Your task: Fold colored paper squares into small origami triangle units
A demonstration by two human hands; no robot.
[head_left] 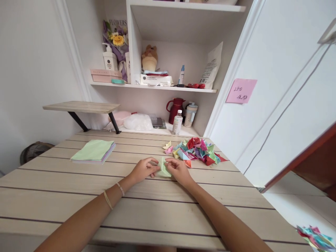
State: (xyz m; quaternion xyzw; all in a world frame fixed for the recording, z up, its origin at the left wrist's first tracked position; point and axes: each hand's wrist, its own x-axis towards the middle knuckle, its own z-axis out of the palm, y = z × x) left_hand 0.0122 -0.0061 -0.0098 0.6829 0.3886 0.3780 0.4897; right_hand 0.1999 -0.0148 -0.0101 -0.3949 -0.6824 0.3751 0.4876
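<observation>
A small pale green sheet of origami paper [163, 171], partly folded, is between my two hands just above the slatted table. My left hand [144, 170] pinches its left side with thumb and fingers. My right hand [179, 170] has its fingers closed on the right side of the same paper. Parts of the paper's edges are hidden behind my fingertips. Just beyond my right hand lies a heap of folded paper boats [196, 150] in many colours. To the left rests a stack of square paper [93, 151], light green on top.
A small raised wooden shelf [81, 106] on black legs stands at the table's back left. Behind the table, a white shelf unit holds a bottle [177, 123], a red jug [175, 110] and a tumbler [190, 114]. More folded paper [316, 238] lies at the lower right.
</observation>
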